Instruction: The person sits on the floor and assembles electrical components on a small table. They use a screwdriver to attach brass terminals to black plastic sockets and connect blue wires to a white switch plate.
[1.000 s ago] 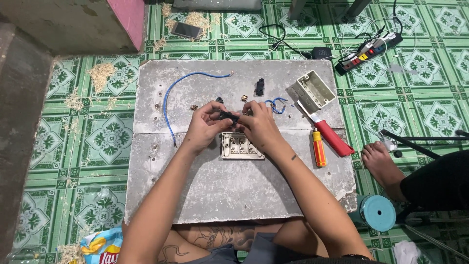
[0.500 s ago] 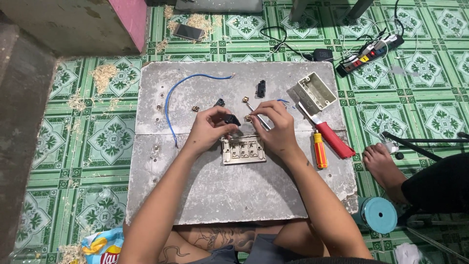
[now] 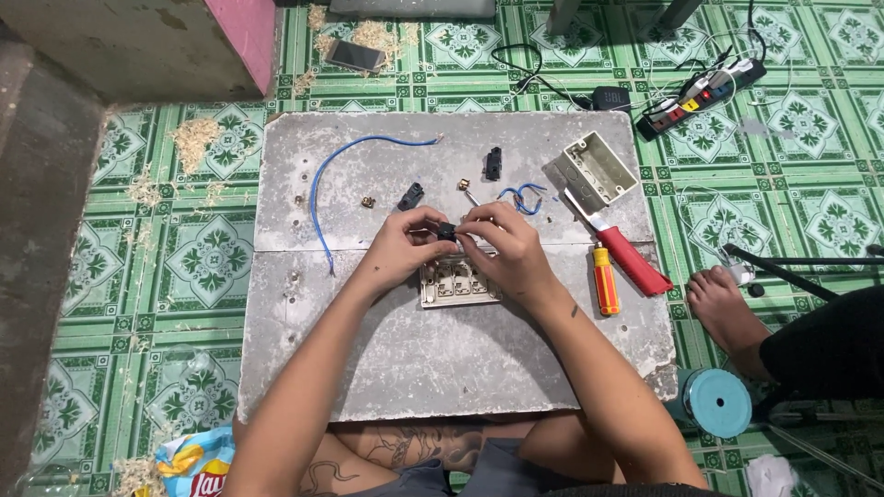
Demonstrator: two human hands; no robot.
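Both hands meet above the switch plate (image 3: 458,283) on the grey slab (image 3: 460,368). Left hand (image 3: 402,247) and right hand (image 3: 505,250) fingertips pinch a small black switch module (image 3: 447,231) between them. Judgement: keep the grip firm, module square to the plate. Its long axis cannot be read. Beyond lies a blue wire (image 3: 318,193)

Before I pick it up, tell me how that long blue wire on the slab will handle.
The blue wire holds a loose arch on the slab, so it probably keeps its bend rather than flopping. It looks thin, so likely light. Lifted by one end, the rest would probably swing.
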